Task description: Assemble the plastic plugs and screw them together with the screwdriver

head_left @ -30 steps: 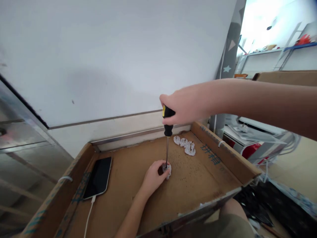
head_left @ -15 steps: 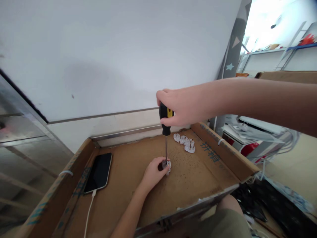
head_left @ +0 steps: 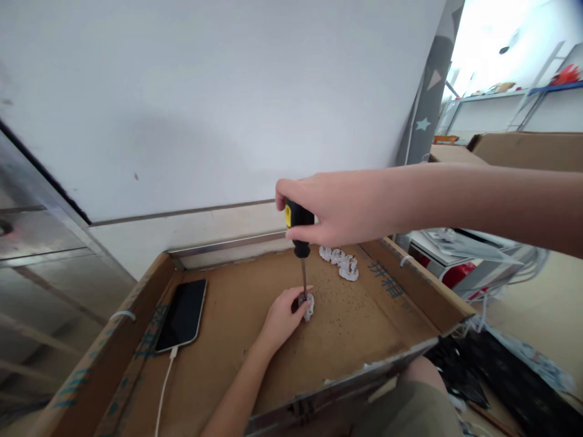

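Note:
My right hand (head_left: 314, 206) is wrapped round the black and yellow handle of a screwdriver (head_left: 301, 247), held nearly upright. Its metal shaft points down, and the tip meets a small clear plastic plug part (head_left: 308, 308) on the cardboard. With thumb and fingers, my left hand (head_left: 283, 315) grips that part from its left side. The fingers hide some of it, so the exact spot under the tip cannot be made out. Several similar clear plastic parts with metal pins (head_left: 348, 268) lie in a row farther back on the right.
A cardboard tray (head_left: 237, 285) with raised sides forms the work surface. On its left lies a phone (head_left: 182, 315) with a white cable (head_left: 164, 388) plugged in. Behind stands a white wall (head_left: 204, 109). Dark specks are scattered right of the plug part.
The screwdriver handle has turned, its yellow patch moving from the right side to the left. My right hand has shifted slightly left and down. My left hand stays in place.

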{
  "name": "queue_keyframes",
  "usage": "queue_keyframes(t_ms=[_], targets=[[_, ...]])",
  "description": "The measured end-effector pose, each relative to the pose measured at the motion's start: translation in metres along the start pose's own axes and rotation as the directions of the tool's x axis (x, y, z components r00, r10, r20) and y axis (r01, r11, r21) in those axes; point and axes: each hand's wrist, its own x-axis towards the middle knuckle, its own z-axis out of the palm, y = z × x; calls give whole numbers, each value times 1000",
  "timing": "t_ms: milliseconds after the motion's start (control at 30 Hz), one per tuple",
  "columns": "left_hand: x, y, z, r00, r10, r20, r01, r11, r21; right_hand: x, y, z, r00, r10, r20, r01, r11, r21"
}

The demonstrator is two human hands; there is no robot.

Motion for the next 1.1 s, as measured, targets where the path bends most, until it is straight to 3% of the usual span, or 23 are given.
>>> queue_keyframes(t_ms=[67, 133, 267, 333, 567, 700, 833, 900, 1033, 1100], targets=[[0, 0, 0, 1000, -16, -14, 16, 1000, -3, 3, 0, 1, 993, 55, -107, -73, 983, -170], [0, 0, 0, 1000, -19, -11, 19, 1000, -11, 4, 1, 0, 989, 102, -105, -125, 961, -245], [1, -2, 1, 1000, -10, 8, 10, 1000, -18, 0, 8, -10, 988, 96, 123, -91, 995, -46], [1, -3, 1, 1000, -7, 12, 7, 1000, -10, -1, 11, -13, 981, 108, 160, -115, 993, 33], [1, -5, 2, 1000, -13, 4, 13, 1000, -2, 8, 17, -2, 975, 176, 138, -173, 984, -32], [0, -4, 2, 1000, -19, 4, 19, 1000, -2, 4, 18, -2, 993, 111, 39, -112, 993, 26], [0, -1, 1, 1000, -23, 3, 23, 1000, -13, 1, 14, -4, 991, 29, 129, -46, 990, 132], [0, 0, 1, 1000, -25, 5, 25, 1000, -15, 3, 11, -1, 993, 73, 92, -79, 995, 60], [0, 1, 0, 999, -34, 8, 34, 999, -22, 6, 9, 4, 985, 130, -115, -145, 981, -128], [0, 0, 1, 999, -31, 7, 32, 999, -27, 5, 11, 2, 996, 89, -32, -91, 994, -62]])
